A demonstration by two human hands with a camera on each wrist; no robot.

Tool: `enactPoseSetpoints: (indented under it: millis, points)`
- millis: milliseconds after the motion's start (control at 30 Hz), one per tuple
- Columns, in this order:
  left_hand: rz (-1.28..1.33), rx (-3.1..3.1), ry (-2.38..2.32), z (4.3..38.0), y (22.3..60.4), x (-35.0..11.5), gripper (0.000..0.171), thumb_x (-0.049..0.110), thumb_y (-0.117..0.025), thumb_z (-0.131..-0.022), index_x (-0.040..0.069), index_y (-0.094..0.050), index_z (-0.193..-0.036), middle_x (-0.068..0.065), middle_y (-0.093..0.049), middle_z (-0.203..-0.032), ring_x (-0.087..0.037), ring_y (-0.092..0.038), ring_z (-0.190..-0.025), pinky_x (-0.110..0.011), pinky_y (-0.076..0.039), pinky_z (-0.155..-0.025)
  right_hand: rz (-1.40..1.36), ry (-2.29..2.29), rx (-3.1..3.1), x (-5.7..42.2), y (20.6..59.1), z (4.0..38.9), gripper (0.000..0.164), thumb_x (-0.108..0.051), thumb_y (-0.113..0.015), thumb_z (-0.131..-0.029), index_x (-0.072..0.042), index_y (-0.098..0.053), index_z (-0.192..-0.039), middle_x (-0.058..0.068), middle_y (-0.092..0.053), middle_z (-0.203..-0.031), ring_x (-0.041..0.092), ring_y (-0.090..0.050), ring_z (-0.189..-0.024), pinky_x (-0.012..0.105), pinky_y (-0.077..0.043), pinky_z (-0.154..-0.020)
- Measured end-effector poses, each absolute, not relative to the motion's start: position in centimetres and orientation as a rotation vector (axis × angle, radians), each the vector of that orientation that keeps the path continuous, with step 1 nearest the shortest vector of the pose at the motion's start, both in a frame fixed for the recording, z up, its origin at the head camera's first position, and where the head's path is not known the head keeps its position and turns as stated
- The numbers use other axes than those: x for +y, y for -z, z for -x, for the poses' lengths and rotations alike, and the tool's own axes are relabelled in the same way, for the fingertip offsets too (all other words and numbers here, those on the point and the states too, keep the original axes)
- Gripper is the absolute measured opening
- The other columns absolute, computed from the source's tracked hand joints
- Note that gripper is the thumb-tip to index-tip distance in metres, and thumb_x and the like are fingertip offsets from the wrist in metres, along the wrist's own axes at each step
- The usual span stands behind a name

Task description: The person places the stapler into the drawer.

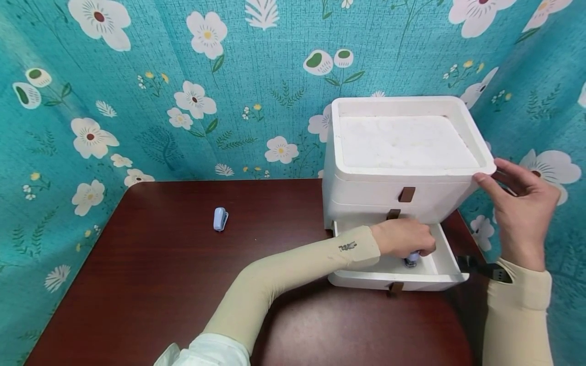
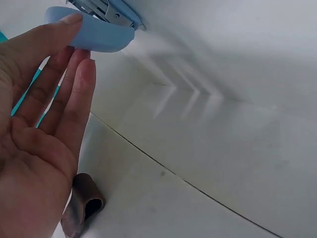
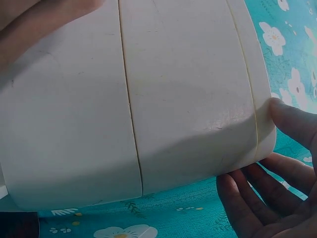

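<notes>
My left hand (image 1: 405, 238) reaches into the pulled-out bottom drawer (image 1: 366, 281) of a white drawer cabinet (image 1: 366, 190). It pinches a small light-blue stapler (image 1: 412, 257) between thumb and fingers. In the left wrist view the stapler's blue body (image 2: 101, 34) and metal parts show at the top, partly cut off by the frame. My right hand (image 1: 524, 208) grips the cabinet's top right corner, thumb on the front side and fingers round the edge. The right wrist view shows those fingers (image 3: 275, 188) touching the white side. A second light-blue stapler (image 1: 220, 219) lies on the table at left.
The dark red-brown table (image 1: 183, 284) carries the cabinet at its right. Brown tabs (image 1: 406, 194) serve as drawer pulls. The cabinet's top is a rimmed tray (image 1: 403, 142). A teal floral curtain (image 1: 256, 101) hangs close behind and at both sides.
</notes>
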State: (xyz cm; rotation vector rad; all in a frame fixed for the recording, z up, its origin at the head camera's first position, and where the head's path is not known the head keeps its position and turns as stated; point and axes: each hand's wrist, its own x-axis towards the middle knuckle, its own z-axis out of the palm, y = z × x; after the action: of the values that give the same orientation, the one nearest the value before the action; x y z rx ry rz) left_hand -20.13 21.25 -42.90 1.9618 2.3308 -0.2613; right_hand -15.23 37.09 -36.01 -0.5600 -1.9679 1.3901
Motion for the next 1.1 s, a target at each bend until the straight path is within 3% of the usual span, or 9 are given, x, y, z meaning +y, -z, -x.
enactPoseSetpoints:
  millis: [133,333,500,800,1100]
  points:
    - [-1.939,2.330,0.219,20.4,43.0,21.1,0.017,0.014,-0.059,-0.093,0.031,-0.063,-0.091,0.017,-0.063,-0.099,-0.004,-0.053,-0.088,-0.018,-0.040,-0.074,0.567,-1.396,-1.962,37.0,36.0,15.4,0.048,-0.032,-0.079,-0.076,-0.020,-0.069,-0.121,-0.008,-0.067,-0.125,0.005,-0.063,-0.109,0.024,-0.047,-0.100]
    - [-1.843,2.269,0.091,20.6,42.6,21.0,0.030,0.010,-0.065,-0.088,0.030,-0.066,-0.110,0.014,-0.064,-0.109,-0.004,-0.055,-0.097,-0.015,-0.042,-0.084,0.568,-1.395,-1.965,36.8,36.0,15.5,0.048,-0.033,-0.079,-0.076,-0.021,-0.069,-0.121,-0.008,-0.067,-0.126,0.005,-0.063,-0.110,0.026,-0.046,-0.102]
    - [-1.808,2.216,-0.043,20.4,41.2,20.0,0.036,0.015,-0.069,-0.087,0.029,-0.064,-0.120,0.014,-0.065,-0.117,0.001,-0.055,-0.107,-0.010,-0.040,-0.093,0.564,-1.396,-1.969,36.7,35.9,15.4,0.047,-0.033,-0.079,-0.076,-0.021,-0.069,-0.121,-0.008,-0.067,-0.126,0.005,-0.063,-0.110,0.026,-0.046,-0.101]
    - [-1.823,2.224,-0.228,19.4,37.7,15.8,0.034,0.025,-0.069,-0.089,0.029,-0.064,-0.123,0.018,-0.065,-0.119,0.004,-0.059,-0.105,-0.009,-0.041,-0.094,0.583,-1.416,-1.974,36.6,35.8,15.2,0.048,-0.033,-0.079,-0.076,-0.021,-0.069,-0.121,-0.008,-0.066,-0.127,0.002,-0.061,-0.108,0.022,-0.047,-0.098]
    - [-1.823,2.363,-0.424,19.6,36.6,9.4,0.034,0.026,-0.067,-0.091,0.025,-0.064,-0.124,0.016,-0.066,-0.116,0.004,-0.058,-0.102,-0.009,-0.041,-0.091,0.608,-1.411,-1.971,36.6,35.7,14.9,0.048,-0.034,-0.079,-0.076,-0.022,-0.069,-0.121,-0.009,-0.066,-0.126,0.001,-0.060,-0.108,0.020,-0.047,-0.099]
